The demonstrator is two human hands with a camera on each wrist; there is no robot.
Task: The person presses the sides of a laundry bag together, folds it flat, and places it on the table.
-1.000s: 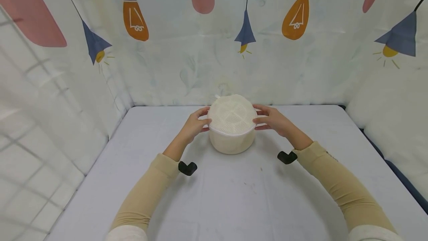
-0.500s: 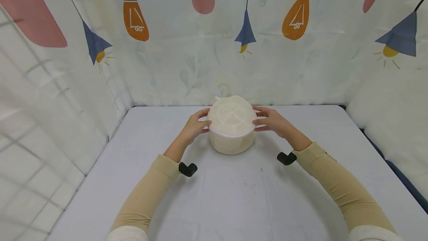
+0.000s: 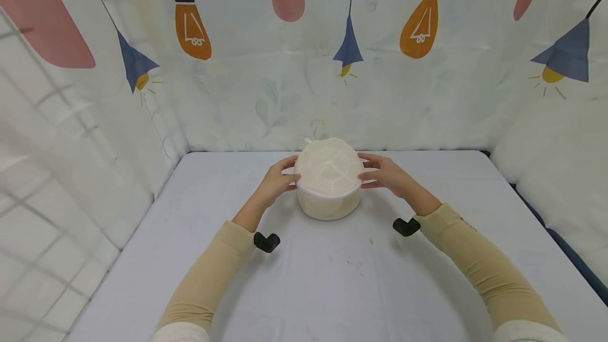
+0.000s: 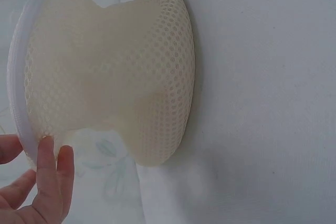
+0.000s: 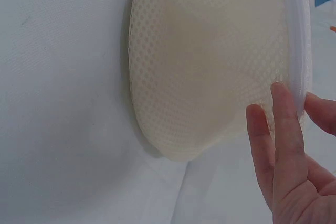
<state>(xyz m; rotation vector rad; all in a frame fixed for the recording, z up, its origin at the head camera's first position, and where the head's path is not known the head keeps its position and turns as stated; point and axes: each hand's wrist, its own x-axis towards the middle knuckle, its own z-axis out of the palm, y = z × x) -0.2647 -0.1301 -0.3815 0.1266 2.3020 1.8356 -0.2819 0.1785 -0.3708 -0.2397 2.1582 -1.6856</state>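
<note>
A cream mesh laundry bag [image 3: 330, 169], round like a drum, stands on the table near its far edge. White zip trim [image 4: 17, 72] runs round its upper rim. From the left side, my left hand [image 3: 274, 181] pinches this rim, with thumb and fingers on either side of it. Opposite, my right hand [image 3: 391, 177] pinches the rim in the same way. In the left wrist view the soft mesh wall sags inward between rim and base. The right wrist view shows my fingers [image 5: 286, 129] against the mesh just below the trim. The inside of the bag is hidden.
A white cloth covers the table [image 3: 328, 289], with a few small specks in front of the bag. Pale curtains [image 3: 228, 99] printed with lamps and bulbs rise behind and beside it. A black wrist camera mount [image 3: 267, 242] hangs at each sleeve cuff.
Both hands and the bag's upper rim have sunk slightly, so the bag looks a little lower. The grip on each side stays the same.
</note>
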